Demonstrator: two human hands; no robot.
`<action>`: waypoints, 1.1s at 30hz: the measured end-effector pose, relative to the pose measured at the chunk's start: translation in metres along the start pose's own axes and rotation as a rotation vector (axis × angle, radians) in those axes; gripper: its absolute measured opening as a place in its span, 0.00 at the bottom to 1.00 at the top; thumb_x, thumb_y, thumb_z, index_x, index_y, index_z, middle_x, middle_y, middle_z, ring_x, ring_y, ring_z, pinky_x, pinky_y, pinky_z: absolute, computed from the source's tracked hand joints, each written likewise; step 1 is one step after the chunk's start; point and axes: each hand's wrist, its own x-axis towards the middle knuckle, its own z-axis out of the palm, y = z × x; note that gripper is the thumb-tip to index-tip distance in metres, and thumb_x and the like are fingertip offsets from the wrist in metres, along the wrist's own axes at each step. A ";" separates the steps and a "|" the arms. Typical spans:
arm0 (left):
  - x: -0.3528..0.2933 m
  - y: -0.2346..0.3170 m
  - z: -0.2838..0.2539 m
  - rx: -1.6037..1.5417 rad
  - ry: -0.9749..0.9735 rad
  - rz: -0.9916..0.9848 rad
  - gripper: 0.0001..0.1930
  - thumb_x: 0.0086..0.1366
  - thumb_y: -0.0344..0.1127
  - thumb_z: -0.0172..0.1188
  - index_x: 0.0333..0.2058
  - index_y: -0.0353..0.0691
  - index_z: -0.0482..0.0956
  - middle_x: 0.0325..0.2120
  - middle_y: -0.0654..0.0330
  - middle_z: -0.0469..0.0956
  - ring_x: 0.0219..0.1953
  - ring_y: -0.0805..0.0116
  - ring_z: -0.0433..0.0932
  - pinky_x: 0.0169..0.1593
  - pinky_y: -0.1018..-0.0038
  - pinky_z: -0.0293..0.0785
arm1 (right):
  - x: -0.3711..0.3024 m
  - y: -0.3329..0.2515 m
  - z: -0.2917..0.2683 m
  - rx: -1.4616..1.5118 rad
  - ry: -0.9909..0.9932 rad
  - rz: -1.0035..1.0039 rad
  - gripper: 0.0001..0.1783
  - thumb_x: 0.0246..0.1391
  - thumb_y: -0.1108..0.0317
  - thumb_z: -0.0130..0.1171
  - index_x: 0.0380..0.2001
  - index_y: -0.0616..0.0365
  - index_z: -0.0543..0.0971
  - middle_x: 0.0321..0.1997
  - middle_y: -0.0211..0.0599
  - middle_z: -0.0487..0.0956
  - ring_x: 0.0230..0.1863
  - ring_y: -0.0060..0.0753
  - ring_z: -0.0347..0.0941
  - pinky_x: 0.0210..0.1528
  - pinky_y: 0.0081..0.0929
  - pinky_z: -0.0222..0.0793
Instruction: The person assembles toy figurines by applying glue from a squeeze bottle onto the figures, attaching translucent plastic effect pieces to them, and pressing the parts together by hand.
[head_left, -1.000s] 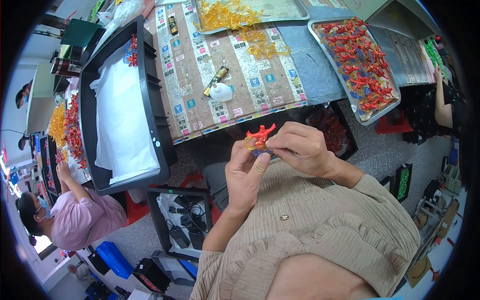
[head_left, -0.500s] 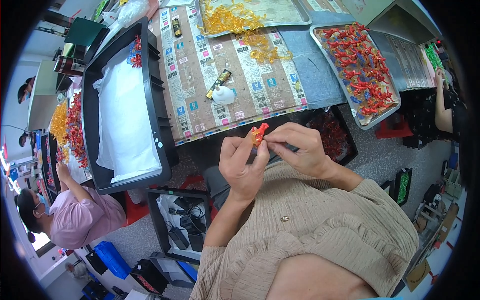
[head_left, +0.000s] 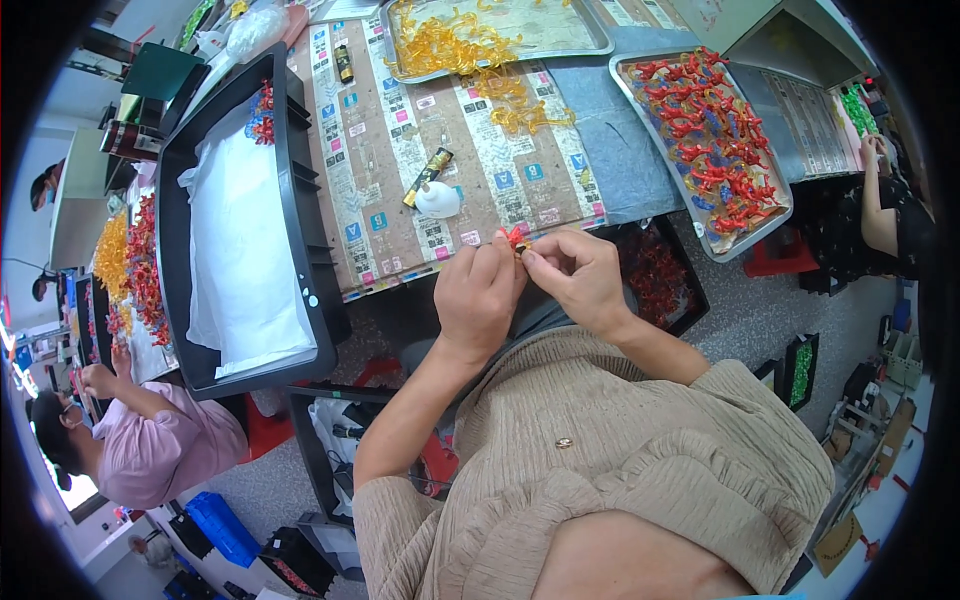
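Just beyond the table's near edge, both hands meet around a small red plastic piece [head_left: 514,236] with a bit of yellow on it. My left hand [head_left: 474,300] has its fingers closed round the piece, hiding most of it. Thumb and forefinger of my right hand [head_left: 582,282] pinch at its right side; whether they grip the red piece or a tiny part on it is hidden. On the table past my hands lie a white squeeze bottle [head_left: 437,200] and a black-and-gold tube [head_left: 428,175].
A black tray [head_left: 297,190] lined with white sheet [head_left: 240,270] stands left, some red-blue pieces at its far end. A metal tray [head_left: 570,38] holds yellow strips [head_left: 450,45]. Another tray at right carries red figures [head_left: 715,140]. Co-workers sit left [head_left: 170,440] and right [head_left: 890,220].
Both hands have moved slightly up and away from me. My left hand has turned over the red piece, covering more of it. The left co-worker's arms have shifted.
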 end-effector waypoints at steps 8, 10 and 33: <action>0.002 -0.002 0.008 0.079 -0.038 0.086 0.12 0.53 0.28 0.62 0.36 0.29 0.78 0.24 0.62 0.65 0.25 0.68 0.68 0.25 0.72 0.65 | 0.004 0.006 -0.001 -0.120 0.075 -0.176 0.03 0.45 0.77 0.64 0.25 0.64 0.79 0.21 0.32 0.75 0.19 0.16 0.67 0.20 0.18 0.61; 0.002 -0.003 0.011 0.078 -0.020 0.094 0.12 0.52 0.28 0.61 0.36 0.29 0.78 0.25 0.62 0.66 0.26 0.69 0.68 0.27 0.73 0.65 | 0.010 0.008 -0.005 -0.084 0.021 -0.096 0.04 0.45 0.76 0.64 0.24 0.64 0.79 0.21 0.32 0.75 0.19 0.16 0.67 0.20 0.18 0.61; 0.002 -0.001 0.015 0.053 -0.101 0.133 0.09 0.47 0.30 0.61 0.30 0.35 0.77 0.28 0.61 0.69 0.28 0.67 0.71 0.29 0.71 0.69 | -0.001 0.027 -0.012 0.072 -0.041 0.089 0.08 0.55 0.71 0.61 0.26 0.65 0.77 0.20 0.24 0.73 0.21 0.12 0.64 0.23 0.16 0.60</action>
